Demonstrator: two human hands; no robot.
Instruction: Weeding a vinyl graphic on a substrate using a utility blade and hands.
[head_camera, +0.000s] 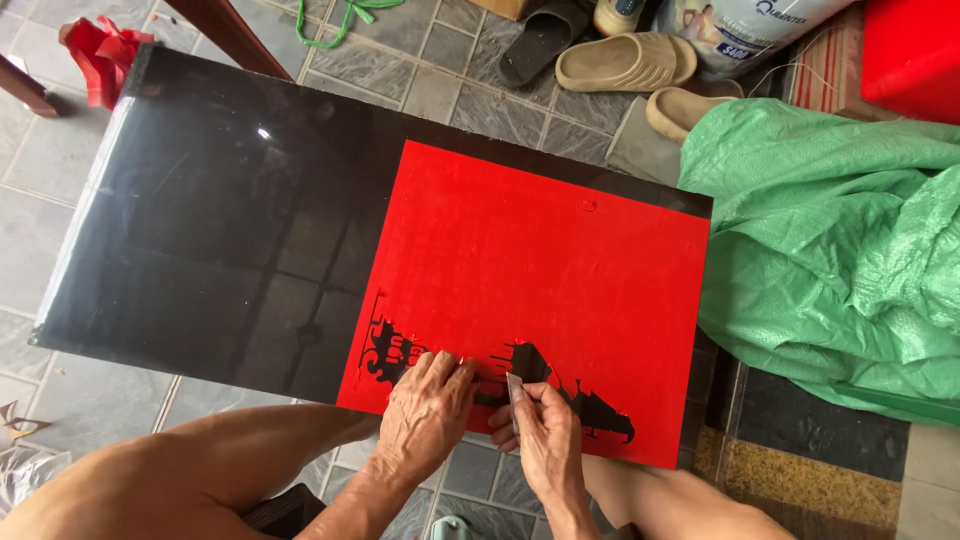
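Left hand: the left hand (425, 415) lay flat, fingers spread, pressing the red sheet (540, 270) near its lower edge.
Right hand: the right hand (540, 430) was closed around a small blade (515, 388), its tip on the sheet beside the black cut-out shapes (400, 355).
Edges: the sheet covered the right part of the glossy black desk (200, 220); the left part lay bare.
Hidden: the blade's handle was covered by fingers.
Surroundings: green tarpaulin (840, 250) right; beige sandals (625, 62) and a white printed sack (740, 30), cut off, above.
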